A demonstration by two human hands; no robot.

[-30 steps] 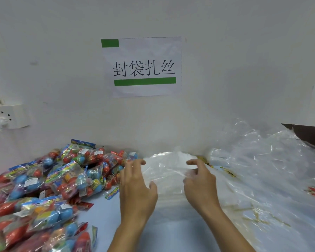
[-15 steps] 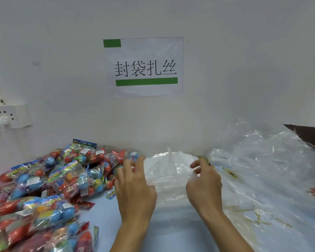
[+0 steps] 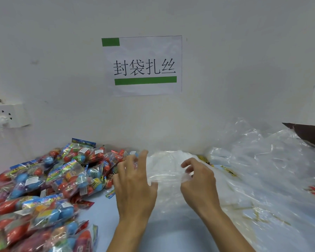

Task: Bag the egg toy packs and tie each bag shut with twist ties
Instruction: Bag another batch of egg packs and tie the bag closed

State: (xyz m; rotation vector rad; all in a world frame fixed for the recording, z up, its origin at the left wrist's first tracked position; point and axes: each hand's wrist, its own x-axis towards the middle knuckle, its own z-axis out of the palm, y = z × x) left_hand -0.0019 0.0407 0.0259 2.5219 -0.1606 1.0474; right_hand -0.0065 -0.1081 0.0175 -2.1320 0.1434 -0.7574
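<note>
On the table, step: the person is working a clear bag (image 3: 164, 177) loose from the flat stack, trying to open its mouth.
Doing it well: I'd say rubbing the two film layers apart at the edge is wiser than tugging, since thin plastic is clinging to the sheets beneath.
Left hand (image 3: 135, 186): fingers are spreading out straight, lying on the bag's left edge, holding it down, gripping nothing.
Right hand (image 3: 198, 182): fingers are curling, thumb and fingertips appearing to pinch the film at its right edge.
Packs (image 3: 44, 188): heaping up at the left, unbagged.
Ties (image 3: 225, 170): gold strands seem to be lying under the loose plastic at the right.
</note>
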